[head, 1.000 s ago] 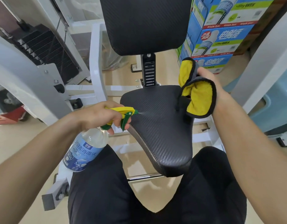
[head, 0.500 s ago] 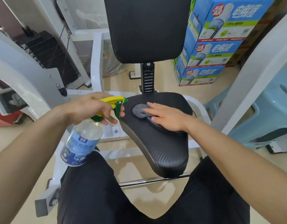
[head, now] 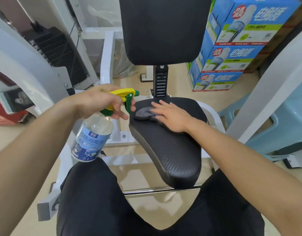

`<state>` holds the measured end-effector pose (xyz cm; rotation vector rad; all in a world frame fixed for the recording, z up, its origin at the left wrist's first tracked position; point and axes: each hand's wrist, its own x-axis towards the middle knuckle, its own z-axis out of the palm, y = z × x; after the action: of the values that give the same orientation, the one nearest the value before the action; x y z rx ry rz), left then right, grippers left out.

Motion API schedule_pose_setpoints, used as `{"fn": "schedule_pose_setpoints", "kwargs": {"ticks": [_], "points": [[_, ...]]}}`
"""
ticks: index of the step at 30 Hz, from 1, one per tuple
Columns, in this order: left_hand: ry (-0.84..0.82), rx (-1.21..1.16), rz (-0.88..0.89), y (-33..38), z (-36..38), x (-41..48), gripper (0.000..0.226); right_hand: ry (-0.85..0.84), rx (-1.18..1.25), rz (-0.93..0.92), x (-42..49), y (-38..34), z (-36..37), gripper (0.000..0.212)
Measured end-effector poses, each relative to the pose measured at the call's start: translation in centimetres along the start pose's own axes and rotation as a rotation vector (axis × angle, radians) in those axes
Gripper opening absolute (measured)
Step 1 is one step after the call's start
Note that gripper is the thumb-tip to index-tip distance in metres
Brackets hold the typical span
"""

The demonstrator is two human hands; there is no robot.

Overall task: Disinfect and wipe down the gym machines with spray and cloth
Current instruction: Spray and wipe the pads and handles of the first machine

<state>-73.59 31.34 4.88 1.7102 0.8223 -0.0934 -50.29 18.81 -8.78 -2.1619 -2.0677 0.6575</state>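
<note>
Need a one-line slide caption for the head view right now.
Right hand presses a grey cloth onto the black padded seat; left hand holds the yellow-triggered clear spray bottle.

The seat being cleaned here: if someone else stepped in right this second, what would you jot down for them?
Left hand: holds the spray bottle beside the seat's left edge, finger at the green trigger.
Right hand: flat, palm down, pressing the grey cloth on the back part of the black seat pad.
Done: wiping has started at the rear of the seat.
Left: front of the seat, the backrest, the white frame. Whether the pad is wet cannot be made out.
</note>
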Motion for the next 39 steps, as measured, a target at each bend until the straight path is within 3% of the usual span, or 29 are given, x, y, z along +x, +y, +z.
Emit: {"fn": "schedule_pose_setpoints", "kwargs": {"ticks": [4, 10, 13, 23, 32, 39], "points": [[0.030, 0.004, 0.009, -0.2, 0.0, -0.2, 0.040, -0.003, -0.002, 0.125, 3.0, 0.5, 0.0, 0.046], [0.012, 0.022, 0.005, -0.3, -0.4, -0.2, 0.037, -0.023, 0.087, -0.178, -6.3, -4.1, 0.7, 0.048], [0.023, 0.011, 0.006, -0.2, -0.7, 0.0, 0.036, -0.034, 0.111, -0.242, -6.7, -4.5, 0.7, 0.046], [0.095, -0.061, -0.028, -2.9, -1.5, -1.4, 0.040, 0.019, 0.071, 0.012, 8.9, -2.8, 0.4, 0.050], [0.257, -0.254, -0.073, -6.5, -1.0, -0.9, 0.035, -0.017, 0.152, -0.263, 1.9, -5.0, 1.7, 0.050], [0.457, -0.458, -0.099, -8.8, 2.8, -1.2, 0.031, 0.081, 0.099, -0.100, 6.8, -3.9, 1.0, 0.052]]}}
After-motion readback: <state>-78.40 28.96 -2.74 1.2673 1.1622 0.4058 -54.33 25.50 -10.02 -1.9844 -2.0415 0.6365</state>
